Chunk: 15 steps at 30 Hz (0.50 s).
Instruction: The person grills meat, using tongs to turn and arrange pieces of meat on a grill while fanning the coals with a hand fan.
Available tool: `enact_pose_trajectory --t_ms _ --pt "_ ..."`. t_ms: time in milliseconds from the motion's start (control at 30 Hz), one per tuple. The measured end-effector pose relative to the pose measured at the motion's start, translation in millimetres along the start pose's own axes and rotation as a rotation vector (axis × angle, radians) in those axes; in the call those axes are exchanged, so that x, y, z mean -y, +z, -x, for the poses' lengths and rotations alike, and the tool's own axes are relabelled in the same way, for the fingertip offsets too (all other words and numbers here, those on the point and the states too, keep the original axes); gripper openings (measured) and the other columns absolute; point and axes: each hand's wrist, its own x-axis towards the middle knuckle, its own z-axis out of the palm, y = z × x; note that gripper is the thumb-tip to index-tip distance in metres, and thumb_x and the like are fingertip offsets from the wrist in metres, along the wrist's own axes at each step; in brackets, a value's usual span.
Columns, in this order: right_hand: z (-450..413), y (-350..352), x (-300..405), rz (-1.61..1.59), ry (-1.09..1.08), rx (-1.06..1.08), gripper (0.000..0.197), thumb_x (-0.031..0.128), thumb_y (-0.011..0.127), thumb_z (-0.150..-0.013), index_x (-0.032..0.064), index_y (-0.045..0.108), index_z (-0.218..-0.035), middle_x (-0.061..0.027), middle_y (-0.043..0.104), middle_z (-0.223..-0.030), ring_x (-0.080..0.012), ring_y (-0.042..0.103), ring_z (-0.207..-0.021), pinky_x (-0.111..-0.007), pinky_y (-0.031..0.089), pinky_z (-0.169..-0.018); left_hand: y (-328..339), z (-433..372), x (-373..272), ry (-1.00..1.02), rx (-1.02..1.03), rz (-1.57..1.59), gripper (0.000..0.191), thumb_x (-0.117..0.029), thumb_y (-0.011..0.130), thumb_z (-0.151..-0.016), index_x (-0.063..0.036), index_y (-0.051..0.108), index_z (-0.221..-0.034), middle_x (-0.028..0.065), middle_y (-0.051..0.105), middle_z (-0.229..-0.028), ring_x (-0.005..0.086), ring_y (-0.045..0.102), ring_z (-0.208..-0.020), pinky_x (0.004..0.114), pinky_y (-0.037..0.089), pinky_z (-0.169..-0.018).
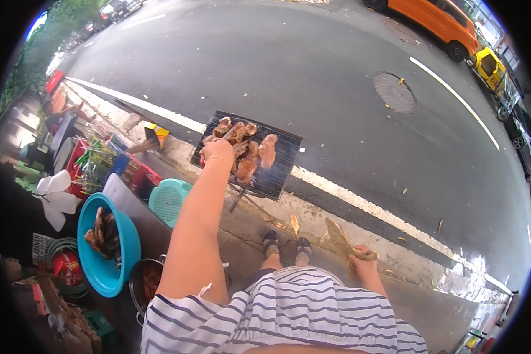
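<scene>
A charcoal grill (284,177) with a wire grate stands by the kerb and holds several pieces of browned meat (248,163). One paler piece (267,150) lies at the right of the others. My left hand (217,149) reaches over the grate's left side, closed on what look like metal tongs (232,132); the hand covers most of them, and their tips are among the meat. Low on my right side, my right hand (363,262) grips the handle of a woven hand fan (336,236). The fan's blade points toward the grill, well apart from it.
To the left, a blue basin (134,248) holds meat, beside a pot (135,283) with sauced meat. A teal perforated basket (164,199) and a red crate with skewers (144,179) stand farther off. Beyond the kerb runs a road (327,101); an orange car (429,20) is across it.
</scene>
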Motion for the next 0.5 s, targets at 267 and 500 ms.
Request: enact_pose_trajectory --t_ms 267,500 --pt "29.7 13.1 -0.8 -0.050 0.077 -0.071 0.032 -0.001 0.077 -0.077 0.0027 0.065 -0.106 -0.0032 0.067 -0.091 -0.0120 0.061 -0.082 -0.028 0.050 -0.075 35.4 -9.8 27.6 -0.057 0.049 0.195 0.029 -0.023 0.063 -0.090 -0.0052 0.069 -0.112 0.0155 0.069 -0.115 0.0344 0.067 -0.108 0.050 0.054 -0.086" --pt "11.5 15.4 5.8 -0.031 0.030 -0.042 0.034 0.002 0.078 -0.078 0.0019 0.064 -0.108 -0.0037 0.067 -0.092 -0.0121 0.062 -0.083 -0.028 0.051 -0.073 92.5 30.1 51.7 -0.068 -0.228 0.741 0.022 -0.023 0.067 -0.089 -0.0023 0.065 -0.096 0.0141 0.072 -0.086 0.0284 0.070 -0.075 0.043 0.056 -0.064"
